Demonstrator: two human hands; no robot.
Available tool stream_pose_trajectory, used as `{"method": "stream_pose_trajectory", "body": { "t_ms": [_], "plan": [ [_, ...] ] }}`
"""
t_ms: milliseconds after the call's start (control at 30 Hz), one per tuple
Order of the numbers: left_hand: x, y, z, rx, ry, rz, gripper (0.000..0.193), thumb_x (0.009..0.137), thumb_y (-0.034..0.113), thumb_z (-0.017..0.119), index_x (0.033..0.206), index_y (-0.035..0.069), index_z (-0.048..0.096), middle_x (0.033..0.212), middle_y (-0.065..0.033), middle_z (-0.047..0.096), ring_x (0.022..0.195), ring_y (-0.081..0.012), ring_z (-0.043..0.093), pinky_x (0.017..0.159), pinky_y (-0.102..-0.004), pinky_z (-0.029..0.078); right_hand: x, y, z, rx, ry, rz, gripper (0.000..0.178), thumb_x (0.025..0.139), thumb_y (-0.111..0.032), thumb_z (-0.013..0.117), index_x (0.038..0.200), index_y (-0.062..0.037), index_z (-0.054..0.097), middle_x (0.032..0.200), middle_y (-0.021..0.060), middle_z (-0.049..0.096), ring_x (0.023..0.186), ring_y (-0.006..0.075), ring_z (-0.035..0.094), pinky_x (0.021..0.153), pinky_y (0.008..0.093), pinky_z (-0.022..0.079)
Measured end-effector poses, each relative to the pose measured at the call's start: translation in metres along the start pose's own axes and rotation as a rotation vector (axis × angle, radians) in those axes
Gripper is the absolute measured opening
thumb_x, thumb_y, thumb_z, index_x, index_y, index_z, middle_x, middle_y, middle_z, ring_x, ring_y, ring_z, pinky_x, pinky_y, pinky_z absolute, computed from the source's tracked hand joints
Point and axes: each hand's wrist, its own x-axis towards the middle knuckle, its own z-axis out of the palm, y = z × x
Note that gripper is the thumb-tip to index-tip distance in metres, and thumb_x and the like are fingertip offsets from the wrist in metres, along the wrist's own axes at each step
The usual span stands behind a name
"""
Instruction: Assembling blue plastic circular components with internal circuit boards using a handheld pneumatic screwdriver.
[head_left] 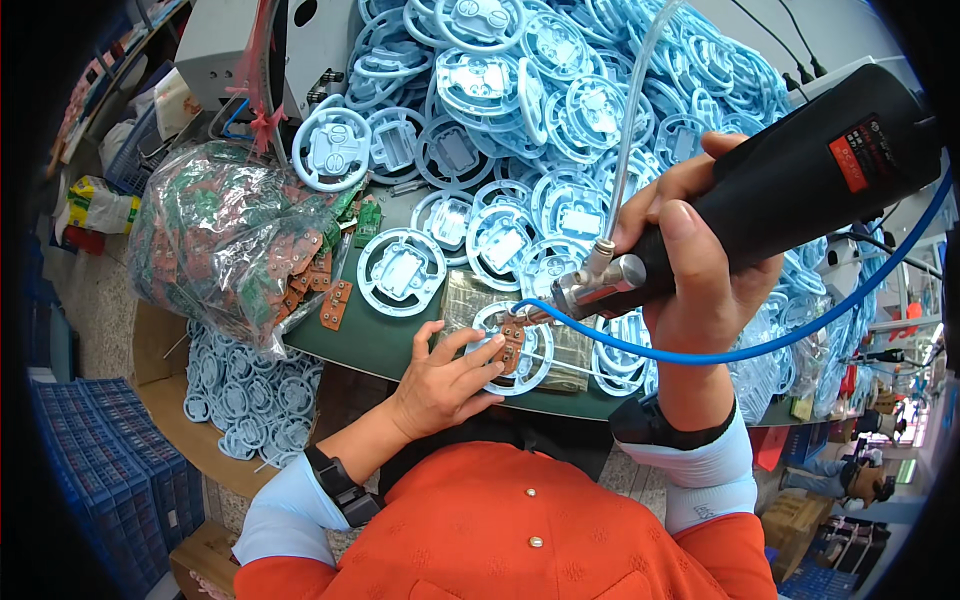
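- A red-brown circuit board (510,350) is seated inside a light-blue wheel-shaped part (543,372), which is laid on a wrapped block (468,292) near the edge of the green bench (350,345).
- By the left hand (448,380), just left of the wheel-shaped part, nothing is gripped; its fingers are spread fairly wide, and the part is steadied with the tips.
- By the right hand (700,240), above and right of the wheel-shaped part, a black powered driver (790,180) is clasped in wrapped fingers, its metal nose aimed at the board.
- For sound fastening, the driver is best set square to the board and pressed evenly, with the left fingertips placed clear of the bit.
- The board should be pinned flat, and slack should be left in the blue hose (700,355) right of the wheel-shaped part.
- Beyond the wheel-shaped part, similar parts are heaped (560,110); to its left, a clear bag of boards (220,220) is set.
- The bit's tip is covered by the nose and hose; contact with a screw is perhaps made, but cannot be confirmed.
- The driver's rear is lost at the dark rim.
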Motion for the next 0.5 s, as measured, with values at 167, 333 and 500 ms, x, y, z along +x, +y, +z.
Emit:
{"method": "stream_pose_trajectory", "body": {
  "t_ms": [167,333,500],
  "plan": [
    [-0.001,-0.001,0.001,-0.004,0.011,-0.002,0.05,0.062,0.028,0.086,0.106,0.015,0.066,0.133,-0.0022,0.06,0.116,-0.024,0.054,0.101,-0.0517,0.031,0.0,0.005,-0.002,0.026,-0.007,0.007,0.045,0.081,-0.006,0.06,0.122,0.0015,0.044,0.076,0.0104,0.052,0.058,0.0215,0.059,0.058,0.0327,0.05],
    [0.001,-0.001,0.001,-0.009,0.016,0.007,0.049,0.063,0.029,0.086,0.105,0.015,0.066,0.131,-0.0019,0.061,0.116,-0.0237,0.054,0.099,-0.052,0.031,-0.003,0.009,-0.007,0.057,0.001,0.012,0.041,0.081,-0.007,0.06,0.118,-0.0013,0.045,0.076,0.0108,0.053,0.058,0.021,0.058,0.057,0.0321,0.05],
    [0.001,-0.003,0.003,0.005,0.016,0.043,0.047,0.066,0.032,0.084,0.106,0.014,0.066,0.129,-0.002,0.061,0.115,-0.0221,0.053,0.096,-0.0517,0.033,-0.008,0.007,0.003,0.043,-0.02,0.076,0.051,0.081,-0.004,0.063,0.127,0.0014,0.042,0.078,0.0095,0.056,0.06,0.0201,0.06,0.059,0.0328,0.051]
  ]
}}
